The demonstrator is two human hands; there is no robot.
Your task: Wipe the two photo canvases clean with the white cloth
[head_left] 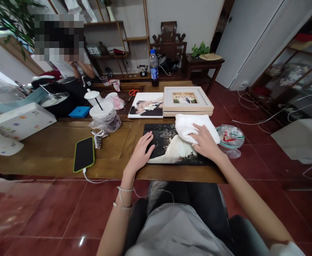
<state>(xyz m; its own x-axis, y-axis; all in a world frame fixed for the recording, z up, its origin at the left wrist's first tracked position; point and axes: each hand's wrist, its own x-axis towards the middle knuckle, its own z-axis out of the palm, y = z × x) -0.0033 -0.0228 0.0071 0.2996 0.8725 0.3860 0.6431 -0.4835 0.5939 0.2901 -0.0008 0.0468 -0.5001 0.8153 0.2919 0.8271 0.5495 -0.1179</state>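
A dark photo panel point(162, 142) showing a white gown lies flat near the front edge of the wooden table. My left hand point(143, 149) rests on its left edge, fingers stretched out and holding nothing. Over the panel's right part lies a folded white cloth point(184, 126). My right hand point(205, 142) presses on this cloth from above, its fingers bent over it. The cloth hides the panel's upper right corner. Just behind the panel are another photo panel point(147, 110) and a light wooden picture frame point(207, 99), which sits on a second frame.
A phone point(84, 154) on a cable lies to the left, near a lidded cup point(102, 110) with a straw. Behind stand a blue box point(79, 112), orange scissors point(133, 93) and a bottle point(154, 69). A waste bin point(230, 137) is beyond the right edge. Another person point(62, 64) sits across.
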